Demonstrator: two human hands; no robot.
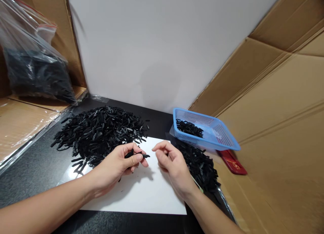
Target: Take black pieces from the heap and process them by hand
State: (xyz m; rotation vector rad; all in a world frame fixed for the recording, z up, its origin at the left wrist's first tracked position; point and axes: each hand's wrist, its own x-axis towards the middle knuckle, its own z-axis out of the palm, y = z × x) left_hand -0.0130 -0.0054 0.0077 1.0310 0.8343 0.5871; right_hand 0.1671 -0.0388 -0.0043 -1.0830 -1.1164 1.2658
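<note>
The left hand (121, 164) pinches a small black plastic strip (141, 155) over the white paper sheet (141, 193), the right hand (172, 163) curls, maybe empty, near a red packet (233, 162) with gold writing too blurry to read.

A red flat case (233, 162) lies beside cardboard walls (278, 102) — a plastic bag (32, 61) of black parts sits far left.

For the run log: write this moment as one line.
left hand: holds black strip | right hand: empty, beside it | under: white sheet | near: strip pile, blue basket
</note>
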